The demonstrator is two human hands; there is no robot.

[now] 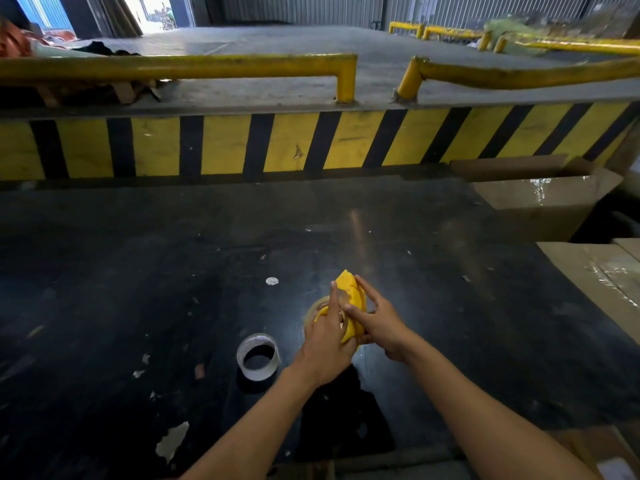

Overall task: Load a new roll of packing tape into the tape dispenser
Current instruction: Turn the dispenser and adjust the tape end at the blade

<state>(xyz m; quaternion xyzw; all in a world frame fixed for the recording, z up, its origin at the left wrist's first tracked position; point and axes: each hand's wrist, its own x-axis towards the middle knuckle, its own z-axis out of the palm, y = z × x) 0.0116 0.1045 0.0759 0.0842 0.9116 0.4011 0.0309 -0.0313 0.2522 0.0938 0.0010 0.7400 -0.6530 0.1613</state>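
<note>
A yellow plastic tape dispenser [351, 289] is held above the black table, its pointed end up. My left hand [327, 336] grips its left side, index finger stretched up along it. My right hand [379, 322] holds its right side, fingers spread over the yellow shell. A clear tape roll [316, 308] shows partly at the dispenser's left edge, mostly hidden by my left hand. A nearly spent roll with a grey-white core [258, 356] lies flat on the table just left of my left wrist.
The black table [138, 271] carries scraps of paper and tape. Taped cardboard boxes [540, 199] stand at the right edge. A yellow-and-black striped dock wall [225, 143] with yellow rails [173, 65] runs behind the table.
</note>
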